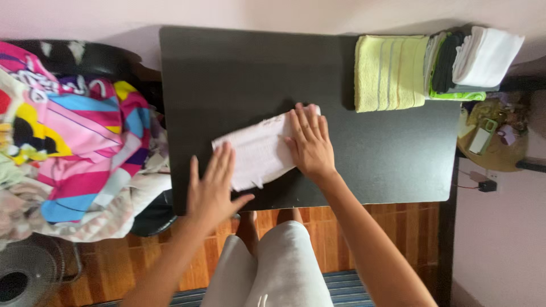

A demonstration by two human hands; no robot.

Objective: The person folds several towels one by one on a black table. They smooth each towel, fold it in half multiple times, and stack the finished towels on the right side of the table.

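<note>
Pressing my right hand [310,142] flat, fingers spread, on the right end of a folded white cloth [259,150], I hold nothing pinched; the cloth lies tilted near the middle of the black tabletop [227,74], closer to its near edge. My left hand [213,190] is open too, fingers together, its fingertips touching the cloth's left end near the tabletop's near edge. A folded yellow-green towel [389,71] and a stack of folded cloths [475,59] sit at the far right corner, and a heap of bright laundry [74,136] lies beyond the left edge.

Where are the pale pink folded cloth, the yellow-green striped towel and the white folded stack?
pale pink folded cloth [259,156], head view, bare middle.
yellow-green striped towel [389,73], head view, top face.
white folded stack [486,55], head view, top.
</note>
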